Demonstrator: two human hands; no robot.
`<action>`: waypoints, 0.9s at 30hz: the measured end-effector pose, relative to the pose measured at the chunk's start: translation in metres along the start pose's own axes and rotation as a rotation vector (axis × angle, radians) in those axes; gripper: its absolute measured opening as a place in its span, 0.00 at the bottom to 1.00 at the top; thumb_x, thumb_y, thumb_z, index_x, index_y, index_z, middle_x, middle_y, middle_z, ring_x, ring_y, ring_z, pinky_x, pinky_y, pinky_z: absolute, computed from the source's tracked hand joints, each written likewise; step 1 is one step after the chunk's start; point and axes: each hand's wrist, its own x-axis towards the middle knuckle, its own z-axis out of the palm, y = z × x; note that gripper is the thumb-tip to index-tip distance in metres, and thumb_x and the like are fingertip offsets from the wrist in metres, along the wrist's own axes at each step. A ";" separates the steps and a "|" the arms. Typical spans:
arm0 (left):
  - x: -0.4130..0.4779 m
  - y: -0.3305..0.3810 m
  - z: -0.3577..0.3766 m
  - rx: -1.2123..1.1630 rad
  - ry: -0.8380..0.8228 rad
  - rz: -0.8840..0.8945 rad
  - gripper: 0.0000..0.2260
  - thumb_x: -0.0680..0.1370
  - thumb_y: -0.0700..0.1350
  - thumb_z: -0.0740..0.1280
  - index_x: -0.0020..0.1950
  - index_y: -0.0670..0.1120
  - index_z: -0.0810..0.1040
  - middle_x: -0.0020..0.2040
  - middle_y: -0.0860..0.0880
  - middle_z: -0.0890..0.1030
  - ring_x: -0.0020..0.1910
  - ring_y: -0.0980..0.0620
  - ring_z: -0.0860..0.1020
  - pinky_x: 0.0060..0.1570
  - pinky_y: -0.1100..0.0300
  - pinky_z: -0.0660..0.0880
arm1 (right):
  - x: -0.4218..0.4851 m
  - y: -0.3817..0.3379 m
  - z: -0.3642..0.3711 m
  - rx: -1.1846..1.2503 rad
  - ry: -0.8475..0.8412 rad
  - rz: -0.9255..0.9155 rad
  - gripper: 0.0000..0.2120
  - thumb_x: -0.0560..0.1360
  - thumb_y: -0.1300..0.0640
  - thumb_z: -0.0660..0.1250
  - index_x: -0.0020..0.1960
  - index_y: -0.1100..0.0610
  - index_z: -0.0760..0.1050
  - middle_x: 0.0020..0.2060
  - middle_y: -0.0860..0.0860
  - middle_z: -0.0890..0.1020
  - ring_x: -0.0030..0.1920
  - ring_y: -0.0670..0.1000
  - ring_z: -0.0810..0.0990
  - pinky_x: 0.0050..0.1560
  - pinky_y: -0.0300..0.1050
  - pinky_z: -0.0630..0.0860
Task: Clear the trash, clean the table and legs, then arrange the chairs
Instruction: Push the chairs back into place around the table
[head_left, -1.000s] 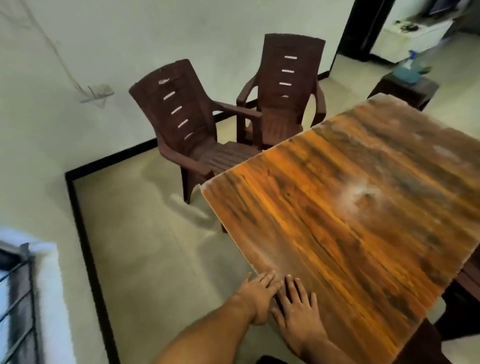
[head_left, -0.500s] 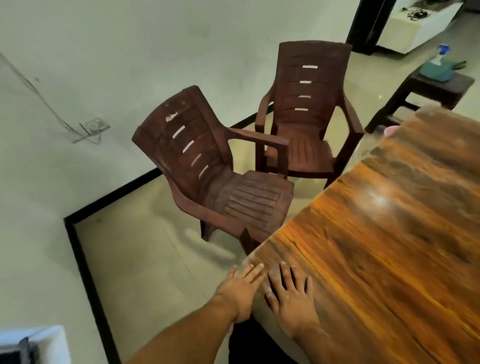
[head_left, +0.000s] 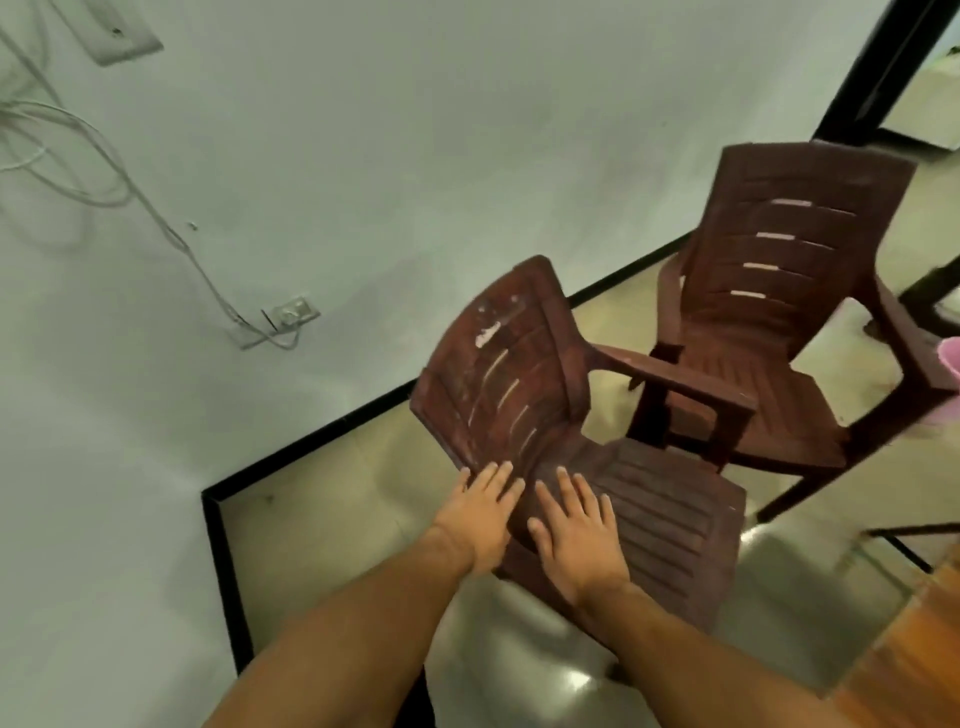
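Note:
A brown plastic chair (head_left: 524, 379) stands on the tiled floor in front of me, its back toward the wall. A second brown plastic chair (head_left: 779, 291) stands right behind it, further right. My left hand (head_left: 480, 512) and my right hand (head_left: 576, 530) reach out side by side with straight fingers over the near chair's left edge and seat. I cannot tell whether they touch it. Only a corner of the wooden table (head_left: 914, 660) shows at the bottom right.
A pale wall (head_left: 311, 156) with a black skirting runs behind the chairs. A socket (head_left: 293, 312) with loose white cables hangs on it. A pink object (head_left: 950, 358) peeks in at the right edge. A dark doorway (head_left: 872, 67) opens at the top right.
My hands have left the table's edge and moved out over the near chair. The view has swung left and closer, so the table has slid almost out of sight.

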 end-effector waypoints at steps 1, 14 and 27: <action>0.006 -0.020 -0.015 -0.044 0.041 0.007 0.33 0.82 0.50 0.59 0.83 0.47 0.45 0.83 0.45 0.43 0.81 0.47 0.43 0.78 0.44 0.45 | 0.017 -0.013 -0.008 0.016 0.036 0.004 0.29 0.81 0.38 0.41 0.80 0.44 0.52 0.81 0.49 0.47 0.80 0.53 0.44 0.77 0.59 0.44; 0.162 -0.233 -0.150 0.042 0.175 0.479 0.27 0.82 0.44 0.54 0.82 0.49 0.54 0.82 0.52 0.55 0.81 0.53 0.51 0.80 0.50 0.49 | 0.260 -0.166 -0.057 0.525 0.342 0.410 0.22 0.83 0.49 0.53 0.73 0.58 0.65 0.69 0.55 0.73 0.70 0.56 0.71 0.69 0.53 0.69; 0.303 -0.234 -0.208 0.483 0.080 1.052 0.27 0.83 0.58 0.49 0.77 0.45 0.66 0.79 0.45 0.64 0.80 0.48 0.55 0.79 0.46 0.41 | 0.303 -0.161 -0.061 0.636 0.442 0.758 0.20 0.81 0.43 0.54 0.65 0.54 0.72 0.60 0.53 0.75 0.58 0.54 0.75 0.57 0.49 0.73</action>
